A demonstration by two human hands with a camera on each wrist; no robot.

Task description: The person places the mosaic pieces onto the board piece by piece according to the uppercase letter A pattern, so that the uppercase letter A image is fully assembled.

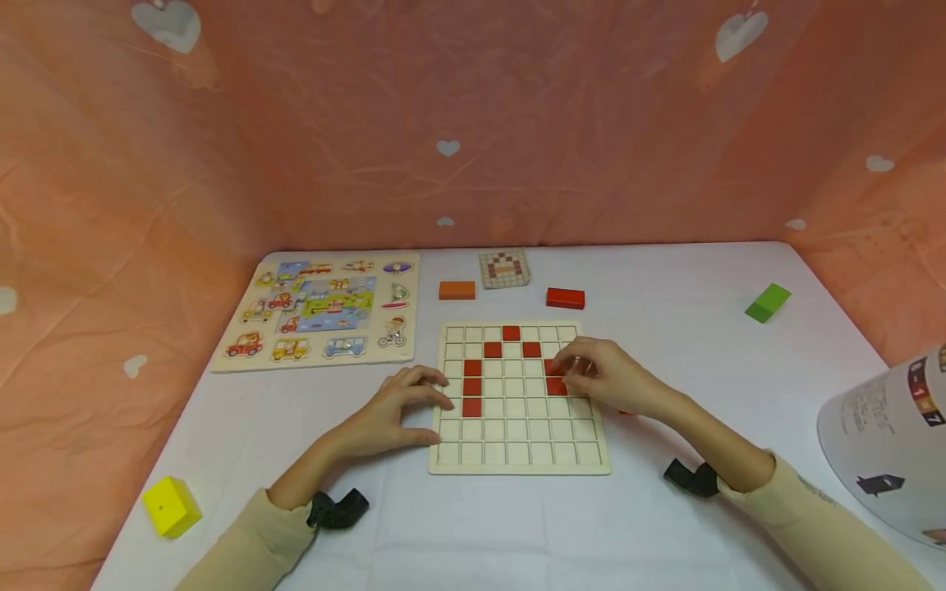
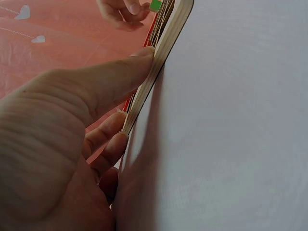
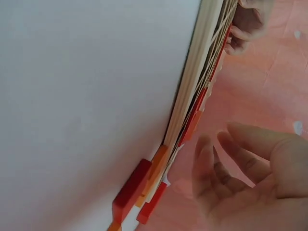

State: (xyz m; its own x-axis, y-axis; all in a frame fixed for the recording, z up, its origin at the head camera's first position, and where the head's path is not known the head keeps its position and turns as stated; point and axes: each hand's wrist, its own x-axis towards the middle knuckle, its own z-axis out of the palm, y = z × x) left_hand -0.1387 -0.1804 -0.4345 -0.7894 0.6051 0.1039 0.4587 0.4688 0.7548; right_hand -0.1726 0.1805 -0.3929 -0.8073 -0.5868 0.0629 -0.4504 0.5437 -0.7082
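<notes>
The white table point(image 1: 665, 509) spreads out under me, and square in front of me lies the wooden grid board point(image 1: 520, 458), pale, flat, ruled into small square cells with a plain rim around them. Red tiles point(image 1: 472, 386) sit in some of those cells: one at the top middle, two a row lower on either side of it, a column of three down the left, and more on the right under my fingers, so the red runs as an arch. My left hand point(image 1: 399, 410) rests at the board's left edge, thumb pressed against the rim and fingers bent over the outer cells; the left wrist view shows the thumb flat on the wooden side and the fingers touching it, bracing rather than gripping. My right hand point(image 1: 602, 377) lies over the right column of red tiles, fingers loosely bent, tips down at the tiles; I cannot tell whether they pinch one. Off to my left lies a vehicle puzzle board point(image 1: 323, 310). Beyond the grid are a small pattern card point(image 1: 505, 268), an orange block point(image 1: 456, 290) and a red block point(image 1: 565, 298). A green block point(image 1: 768, 302) sits well off to the right, a yellow block point(image 1: 172, 506) near my left sleeve.
</notes>
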